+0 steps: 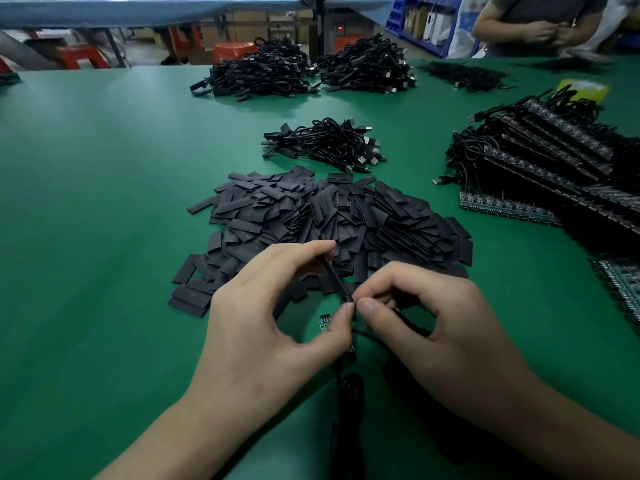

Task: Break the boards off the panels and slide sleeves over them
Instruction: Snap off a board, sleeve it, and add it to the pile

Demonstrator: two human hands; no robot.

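Observation:
My left hand (277,310) pinches a flat black sleeve (337,280) between thumb and fingertips, holding it edge-on just in front of the big heap of loose black sleeves (329,220). My right hand (426,320) meets it at the sleeve's near end, its thumb and forefinger pinching a small part there that I cannot make out. A black cable (349,386) trails from between my hands down toward me. A small board piece (324,322) lies on the green mat under my left thumb. Panels of boards with cables (540,157) are stacked at the right.
A small pile of sleeved cables (325,143) lies beyond the sleeve heap, with larger cable piles (263,74) farther back. Loose board panels (620,285) lie at the right edge. Another person's hands (547,31) work at the far right corner of the green table (104,202).

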